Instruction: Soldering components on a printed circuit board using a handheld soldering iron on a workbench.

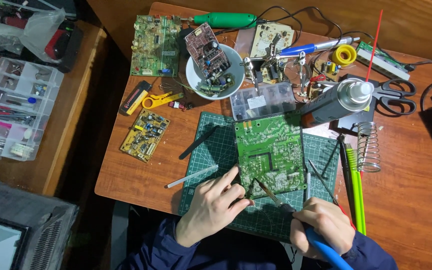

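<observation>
A green circuit board [270,150] lies solder side up on a green cutting mat [216,150]. My right hand [321,229] grips a blue-handled soldering iron [321,247] whose tip rests near the board's near edge. My left hand [213,207] pinches something thin, perhaps solder wire, at that same edge, index finger stretched toward the board.
A spray can [333,102] with a red straw, scissors [393,95], a coil iron stand [368,147], a white bowl [194,75] with a board, a helping-hands clamp [271,62], spare boards [145,135], tweezers [323,180] and a parts box [16,107] surround the mat.
</observation>
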